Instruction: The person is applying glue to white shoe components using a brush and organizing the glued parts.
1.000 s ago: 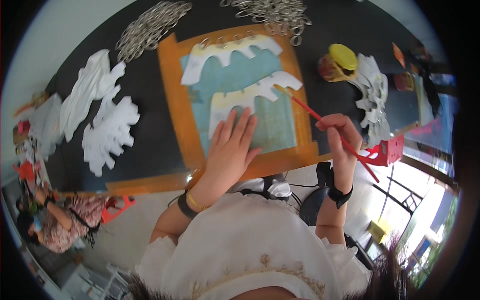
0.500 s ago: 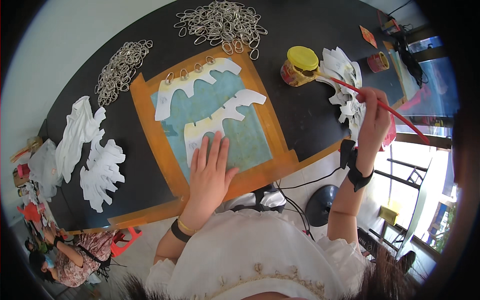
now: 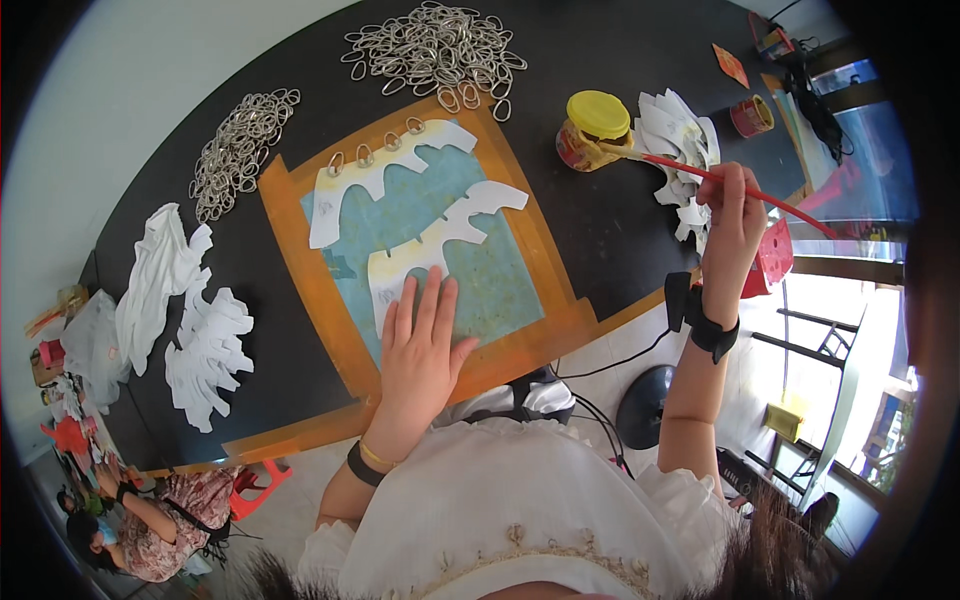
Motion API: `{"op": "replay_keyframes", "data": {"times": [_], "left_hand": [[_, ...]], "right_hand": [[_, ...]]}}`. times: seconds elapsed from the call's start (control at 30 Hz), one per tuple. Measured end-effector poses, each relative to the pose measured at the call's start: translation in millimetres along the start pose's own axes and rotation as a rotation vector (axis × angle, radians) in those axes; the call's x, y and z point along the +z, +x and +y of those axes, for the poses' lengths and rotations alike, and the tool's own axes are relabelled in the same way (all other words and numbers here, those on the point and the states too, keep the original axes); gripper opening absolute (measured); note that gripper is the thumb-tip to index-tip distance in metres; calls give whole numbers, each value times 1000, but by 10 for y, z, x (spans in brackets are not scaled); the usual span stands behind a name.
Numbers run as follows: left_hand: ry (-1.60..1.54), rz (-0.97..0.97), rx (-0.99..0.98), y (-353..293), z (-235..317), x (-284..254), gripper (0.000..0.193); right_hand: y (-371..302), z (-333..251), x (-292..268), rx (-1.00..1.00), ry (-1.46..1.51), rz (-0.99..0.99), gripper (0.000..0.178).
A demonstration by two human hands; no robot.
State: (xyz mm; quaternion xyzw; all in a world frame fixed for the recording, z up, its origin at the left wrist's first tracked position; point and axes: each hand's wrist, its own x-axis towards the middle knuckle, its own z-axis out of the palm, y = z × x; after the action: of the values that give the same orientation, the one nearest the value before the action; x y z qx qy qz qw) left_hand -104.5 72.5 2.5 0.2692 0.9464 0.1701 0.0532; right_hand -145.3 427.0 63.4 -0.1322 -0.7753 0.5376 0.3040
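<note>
My left hand (image 3: 418, 345) lies flat with fingers stretched over the lower end of a white cut-out piece (image 3: 440, 238) with a scalloped edge. Above it, a second white piece (image 3: 350, 188) carries several metal rings along its yellowish upper edge. Both lie on a blue-green sheet (image 3: 480, 300) framed in orange tape. In my right hand (image 3: 732, 225), closed around its handle, is a thin red brush (image 3: 690, 170). Its bristle end points left, at the side of a jar (image 3: 575, 148) under a yellow lid (image 3: 598, 115). Whether the bristles touch the jar I cannot tell.
Metal rings are heaped at the table's back (image 3: 435, 50) and back left (image 3: 240, 150). White cut pieces lie stacked right of the jar (image 3: 672, 125) and at the left (image 3: 208, 345), beside crumpled white cloth (image 3: 152, 285). A co-worker (image 3: 165, 520) sits at lower left.
My right hand has moved slightly up and left with the brush, whose bristle end has shifted left along the jar. My left hand stays on the white piece.
</note>
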Motion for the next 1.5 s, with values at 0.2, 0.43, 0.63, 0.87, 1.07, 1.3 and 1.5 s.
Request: {"op": "replay_keyframes", "data": {"times": [0.2,0.43,0.63,0.87,1.07,1.3,1.5], "left_hand": [[-3,21,3,-4,-7,4,70],[-16,40,10,-1,-10,8,71],[-25,46,3,-3,4,-22,70],[-53,82,-23,-44,-31,56,72],[-55,106,-32,-42,-41,76,72],[-72,114,-30,-48,-37,89,72],[-76,125,-30,-55,-40,96,72]], "right_hand": [[-45,368,-90,489,782,-57,25],[-175,327,-145,507,1168,-63,25],[-277,-13,-264,4,952,61,32],[-653,-313,180,-572,136,-62,21],[-981,-342,816,-425,-140,-536,24],[-1055,-340,859,-146,-173,-530,15],[-963,-361,861,165,-57,-578,18]]}}
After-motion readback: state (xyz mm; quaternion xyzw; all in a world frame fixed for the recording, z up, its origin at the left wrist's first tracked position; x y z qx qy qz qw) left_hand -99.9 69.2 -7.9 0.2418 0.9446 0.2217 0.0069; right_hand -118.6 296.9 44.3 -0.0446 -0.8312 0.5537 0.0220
